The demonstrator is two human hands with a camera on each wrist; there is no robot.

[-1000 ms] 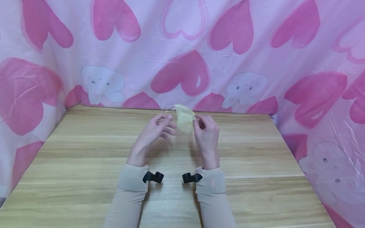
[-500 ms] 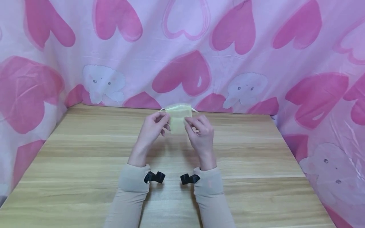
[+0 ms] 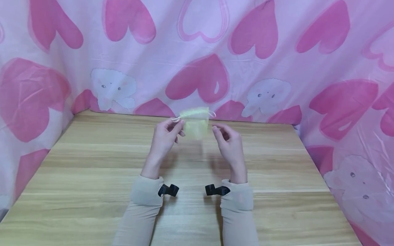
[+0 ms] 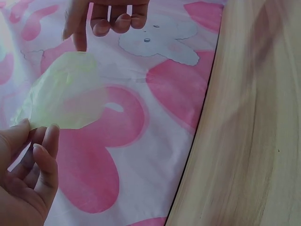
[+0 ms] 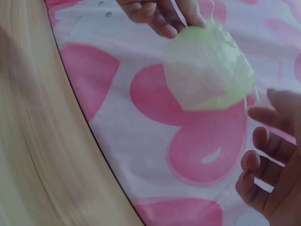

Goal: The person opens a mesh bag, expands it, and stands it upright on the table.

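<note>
A small sheer pale-yellow drawstring pouch [image 3: 195,124] hangs in the air over the far part of the table, its white cord loops sticking out at both top corners. My left hand [image 3: 164,138] pinches its left edge between thumb and fingers; the left wrist view shows this grip on the pouch [image 4: 70,94] at lower left. Just beyond the pouch's right side, my right hand [image 3: 229,143] holds nothing, its fingers loosely bent. In the right wrist view the right hand's fingers [image 5: 265,162] are spread, close to the pouch's cord [image 5: 246,106].
The wood-grain table [image 3: 197,218] spreads beneath both arms. A pink curtain with hearts [image 3: 197,80] stands along its back edge and both sides. Black wrist cameras [image 3: 168,190] sit on the sleeve cuffs.
My left hand came from beside the pouch to pinching its left edge. The right hand, earlier pinching the right edge, let go and moved right. The pouch turned to face flat.
</note>
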